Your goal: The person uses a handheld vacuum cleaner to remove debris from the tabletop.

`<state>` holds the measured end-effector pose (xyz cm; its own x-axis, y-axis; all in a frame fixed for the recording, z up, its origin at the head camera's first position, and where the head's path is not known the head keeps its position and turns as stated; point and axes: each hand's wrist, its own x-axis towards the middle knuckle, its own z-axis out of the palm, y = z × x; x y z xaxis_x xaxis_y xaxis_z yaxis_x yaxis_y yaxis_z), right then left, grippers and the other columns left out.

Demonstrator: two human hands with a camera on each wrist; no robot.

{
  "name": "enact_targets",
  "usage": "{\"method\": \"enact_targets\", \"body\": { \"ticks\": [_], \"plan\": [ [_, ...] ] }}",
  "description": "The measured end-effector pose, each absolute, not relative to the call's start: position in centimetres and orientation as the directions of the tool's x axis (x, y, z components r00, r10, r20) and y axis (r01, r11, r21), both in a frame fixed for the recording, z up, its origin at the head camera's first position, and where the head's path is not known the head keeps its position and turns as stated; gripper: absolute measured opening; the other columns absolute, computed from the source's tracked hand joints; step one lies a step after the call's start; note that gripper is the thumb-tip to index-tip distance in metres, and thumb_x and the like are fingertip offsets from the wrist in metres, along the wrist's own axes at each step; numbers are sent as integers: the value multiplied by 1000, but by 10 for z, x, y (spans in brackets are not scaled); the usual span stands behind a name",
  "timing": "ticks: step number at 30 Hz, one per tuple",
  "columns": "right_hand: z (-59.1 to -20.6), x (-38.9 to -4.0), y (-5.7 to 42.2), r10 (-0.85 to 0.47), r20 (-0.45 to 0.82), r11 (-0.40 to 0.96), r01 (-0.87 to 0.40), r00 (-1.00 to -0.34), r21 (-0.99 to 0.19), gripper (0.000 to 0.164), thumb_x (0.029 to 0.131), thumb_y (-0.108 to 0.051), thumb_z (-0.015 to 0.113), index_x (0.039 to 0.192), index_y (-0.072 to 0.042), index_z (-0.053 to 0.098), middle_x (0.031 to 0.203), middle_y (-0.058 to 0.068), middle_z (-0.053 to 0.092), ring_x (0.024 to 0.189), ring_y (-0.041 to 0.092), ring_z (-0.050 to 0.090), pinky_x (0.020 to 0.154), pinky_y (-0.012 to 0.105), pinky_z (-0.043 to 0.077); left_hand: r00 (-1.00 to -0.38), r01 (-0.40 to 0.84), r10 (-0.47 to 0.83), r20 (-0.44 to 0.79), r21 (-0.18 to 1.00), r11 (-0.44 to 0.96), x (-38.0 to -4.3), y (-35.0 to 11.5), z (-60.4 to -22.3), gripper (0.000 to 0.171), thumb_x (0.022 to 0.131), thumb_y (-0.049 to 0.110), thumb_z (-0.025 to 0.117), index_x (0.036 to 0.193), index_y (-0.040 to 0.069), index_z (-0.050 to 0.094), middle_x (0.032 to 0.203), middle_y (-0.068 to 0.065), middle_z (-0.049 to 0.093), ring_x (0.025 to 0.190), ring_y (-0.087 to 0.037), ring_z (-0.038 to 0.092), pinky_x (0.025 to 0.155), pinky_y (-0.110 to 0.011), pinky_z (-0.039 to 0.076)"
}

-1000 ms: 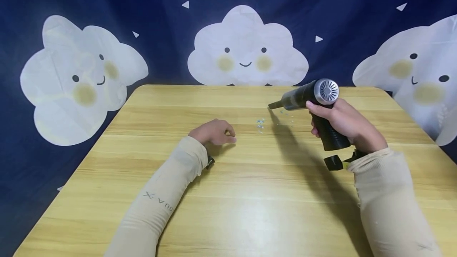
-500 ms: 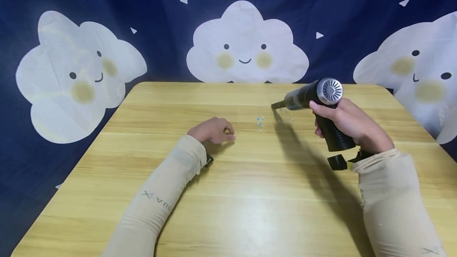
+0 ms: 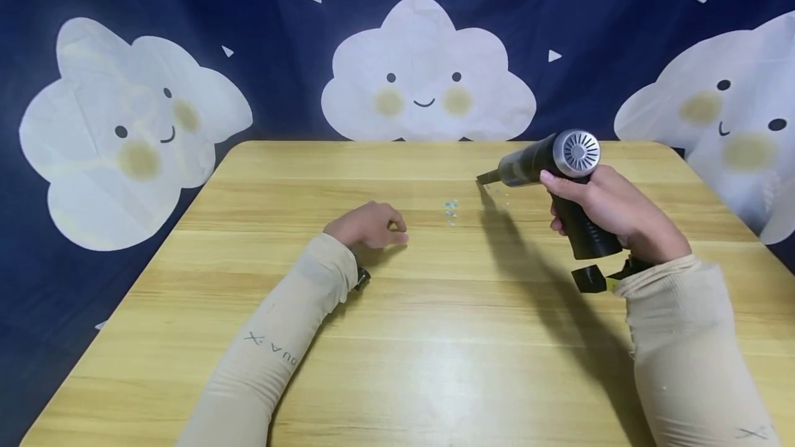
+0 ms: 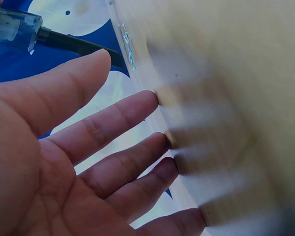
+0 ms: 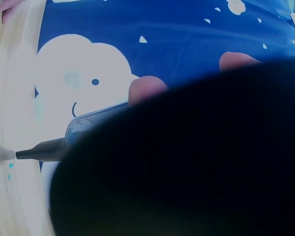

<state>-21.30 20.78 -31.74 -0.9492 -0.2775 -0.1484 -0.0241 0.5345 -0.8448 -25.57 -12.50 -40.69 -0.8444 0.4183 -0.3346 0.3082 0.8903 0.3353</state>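
My right hand (image 3: 627, 216) grips the handle of a black handheld vacuum cleaner (image 3: 528, 163) with a silver vented end cap. Its narrow nozzle (image 3: 489, 177) points left and down, the tip close over the table beside a few tiny scraps (image 3: 506, 195). A cluster of small blue and white scraps (image 3: 450, 205) lies left of the nozzle. My left hand (image 3: 369, 225) rests on the table left of that cluster, fingers loosely bent and holding nothing. In the left wrist view its fingertips (image 4: 150, 98) touch the tabletop. The vacuum's dark body hides most of the right wrist view.
The wooden table (image 3: 404, 336) has rounded far corners. Behind it hangs a dark blue curtain (image 3: 279, 40) with smiling white clouds. Both forearms, in beige sleeves (image 3: 267, 350), lie across the near side.
The vacuum cleaner and right hand have shifted slightly right, and the nozzle tip has moved the same way. The left hand stays in place. The head view has tilted a little.
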Motion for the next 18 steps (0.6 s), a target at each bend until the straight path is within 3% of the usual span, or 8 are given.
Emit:
{"method": "enact_targets", "body": {
  "ticks": [18],
  "plan": [
    [-315,-212,213,-269,-162,539,-9,-949,-842,54,93,-52,51,120,-6,44,75,15,58,65,29,61,60,43,51,-844,313,422,-332,334,889,-256,-124,-408,34,95,36,56,121,16,63,124,-4,62,110,-23,54,94,-42,46]
  ]
}}
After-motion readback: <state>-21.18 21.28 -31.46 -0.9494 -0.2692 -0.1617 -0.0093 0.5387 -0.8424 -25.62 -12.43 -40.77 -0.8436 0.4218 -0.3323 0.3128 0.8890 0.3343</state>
